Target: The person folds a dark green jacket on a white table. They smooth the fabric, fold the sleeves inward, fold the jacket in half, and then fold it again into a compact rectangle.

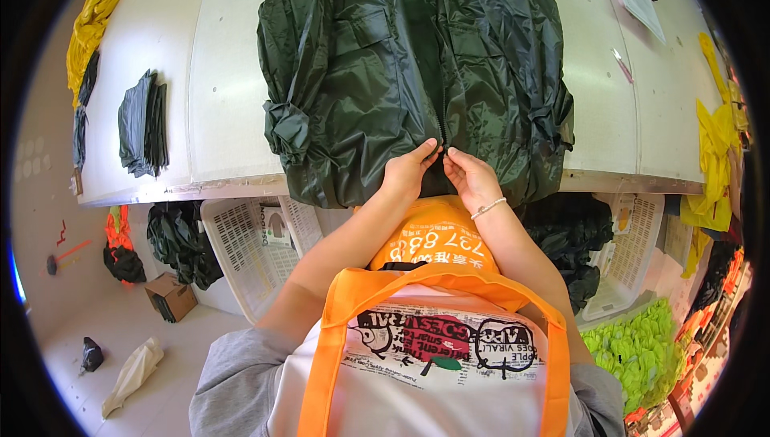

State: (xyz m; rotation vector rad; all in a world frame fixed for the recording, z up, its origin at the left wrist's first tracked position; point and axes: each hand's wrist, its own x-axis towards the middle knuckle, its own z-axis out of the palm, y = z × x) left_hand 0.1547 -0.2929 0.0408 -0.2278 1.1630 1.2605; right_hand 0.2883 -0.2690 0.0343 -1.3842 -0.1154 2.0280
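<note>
A dark green jacket (353, 84) of thin shiny fabric lies front up on the table, its sleeves along both sides and its lower hem hanging over the near edge. The front is partly open at the top, and a dark zipper (442, 120) runs down toward the hem. At the zipper's lower end, my left hand (409, 170) pinches the left front edge between thumb and fingers. Close beside it, my right hand (472, 176) is closed on the zipper's bottom end on the right front edge. The fingertips nearly touch; the small zipper parts between them are too small to make out.
A stack of folded dark pieces (144, 126) lies on the white table (228, 68) at left. Yellow garments (100, 8) hang over its far left. White baskets (249, 248) stand below the edge. A cardboard box (170, 296) and bright green garments (638, 357) are on the floor.
</note>
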